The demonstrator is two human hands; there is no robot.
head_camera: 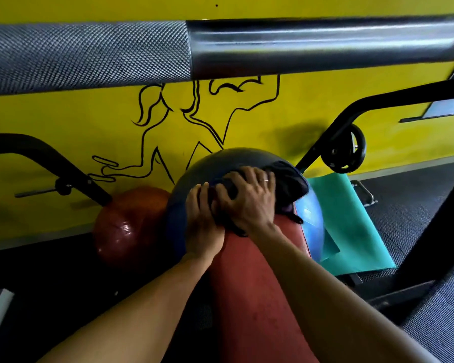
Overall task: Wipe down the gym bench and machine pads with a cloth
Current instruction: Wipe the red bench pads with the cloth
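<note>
A red padded bench (257, 292) runs away from me down the middle of the view. At its far end lies a dark cloth (286, 184), bunched over the bench's end. My right hand (247, 200) lies on the cloth with its fingers curled into the fabric; a ring shows on one finger. My left hand (202, 221) holds the left edge of the bench end, its fingertips touching the cloth's edge. Both forearms reach in from the bottom of the view.
A steel barbell (220, 48) crosses the top, very close to the camera. Behind the bench end sit a blue exercise ball (194, 176) and a red ball (126, 226) against a yellow wall. Black rack arms (351, 113) flank both sides; a teal mat (351, 226) lies right.
</note>
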